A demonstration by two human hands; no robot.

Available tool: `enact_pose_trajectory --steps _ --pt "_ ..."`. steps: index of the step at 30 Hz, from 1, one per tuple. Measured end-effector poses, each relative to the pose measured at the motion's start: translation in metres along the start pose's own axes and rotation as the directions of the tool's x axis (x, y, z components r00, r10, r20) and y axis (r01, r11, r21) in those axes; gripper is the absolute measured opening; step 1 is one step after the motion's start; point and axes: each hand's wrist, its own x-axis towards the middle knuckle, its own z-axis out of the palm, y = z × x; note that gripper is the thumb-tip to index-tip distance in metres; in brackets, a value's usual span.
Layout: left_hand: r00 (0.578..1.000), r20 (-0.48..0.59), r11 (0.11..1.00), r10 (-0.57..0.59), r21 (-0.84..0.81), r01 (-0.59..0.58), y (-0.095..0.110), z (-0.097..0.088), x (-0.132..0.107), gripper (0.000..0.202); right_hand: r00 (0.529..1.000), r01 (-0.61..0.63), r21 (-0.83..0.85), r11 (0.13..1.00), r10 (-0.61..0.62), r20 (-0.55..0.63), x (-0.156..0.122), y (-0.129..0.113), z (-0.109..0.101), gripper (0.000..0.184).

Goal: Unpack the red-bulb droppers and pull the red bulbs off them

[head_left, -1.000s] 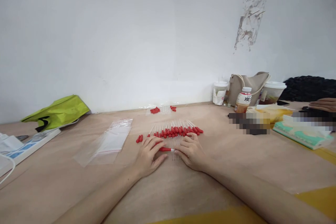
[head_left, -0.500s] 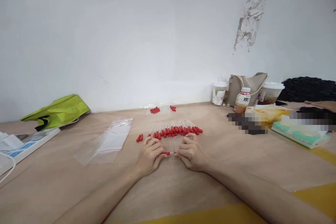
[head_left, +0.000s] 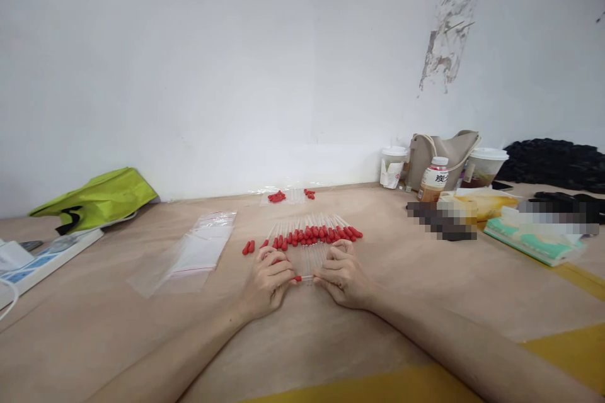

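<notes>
My left hand (head_left: 267,279) and my right hand (head_left: 341,275) rest close together on the brown table (head_left: 118,334), fingers curled. Between them they pinch one small dropper (head_left: 303,278): the left fingers close on its red bulb, the right fingers on its clear tube. Just beyond my hands lies a row of several clear droppers with red bulbs (head_left: 312,234). Two loose red bulbs (head_left: 247,247) lie left of the row.
Clear zip bags (head_left: 189,255) lie to the left, a green bag (head_left: 94,198) and a white box (head_left: 42,258) farther left. More red bulbs on plastic (head_left: 278,196) sit by the wall. Cups, a bottle (head_left: 435,179), a beige bag and a tissue pack (head_left: 534,239) stand at right.
My hands curled and drew slightly toward me, closing on the dropper so its red bulb is mostly hidden. Another person's hand at the far right has left the view.
</notes>
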Motion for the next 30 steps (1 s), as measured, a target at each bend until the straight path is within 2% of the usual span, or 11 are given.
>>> enact_pose_trajectory --steps 5,7,9,11,14,17,19,21,24,27,30 --pt "0.997 -0.057 0.998 -0.052 -0.032 0.050 -0.007 0.001 -0.006 0.019 0.999 -0.039 -0.002 0.999 0.039 -0.027 -0.005 0.004 -0.003 0.022" --pt "0.986 -0.116 0.991 -0.118 -0.071 0.110 -0.014 0.000 -0.009 0.017 0.994 -0.090 0.016 0.996 0.091 -0.058 -0.007 0.006 -0.004 0.020" --pt "0.955 -0.180 0.968 -0.236 -0.123 0.216 -0.024 -0.004 -0.010 0.018 0.983 -0.149 0.048 0.988 0.153 -0.097 -0.008 0.007 -0.004 0.018" --pt "0.887 -0.235 0.916 -0.398 -0.159 0.368 -0.037 -0.012 -0.011 0.023 0.967 -0.216 0.082 0.973 0.224 -0.121 -0.007 0.009 -0.004 0.018" --pt "0.720 -0.272 0.768 -0.638 -0.169 0.618 -0.064 -0.028 -0.014 0.032 0.940 -0.316 0.091 0.944 0.325 -0.102 -0.001 0.011 -0.005 0.019" --pt "0.564 -0.161 0.586 -0.810 -0.189 0.788 -0.090 -0.038 -0.022 0.036 0.929 -0.360 0.084 0.929 0.365 -0.052 0.010 0.013 -0.005 0.019" --pt "0.511 -0.108 0.522 -0.853 -0.191 0.831 -0.102 -0.037 -0.029 0.038 0.928 -0.366 0.086 0.927 0.371 -0.044 0.019 0.013 -0.003 0.018" --pt "0.504 -0.102 0.514 -0.858 -0.176 0.839 -0.108 -0.031 -0.034 0.037 0.926 -0.365 0.070 0.928 0.370 -0.071 0.028 0.011 0.002 0.019" --pt "0.529 -0.070 0.534 -0.846 -0.142 0.834 -0.109 -0.021 -0.037 0.032 0.946 -0.313 -0.012 0.950 0.311 -0.093 0.037 0.007 0.013 0.017" --pt "0.557 -0.012 0.554 -0.830 -0.119 0.824 -0.108 -0.015 -0.035 0.028 0.975 -0.223 -0.121 0.967 0.222 -0.022 0.040 0.003 0.023 0.016" --pt "0.578 0.018 0.573 -0.816 -0.108 0.812 -0.107 -0.015 -0.032 0.027 0.972 -0.217 -0.147 0.965 0.228 0.062 0.040 0.000 0.027 0.015"
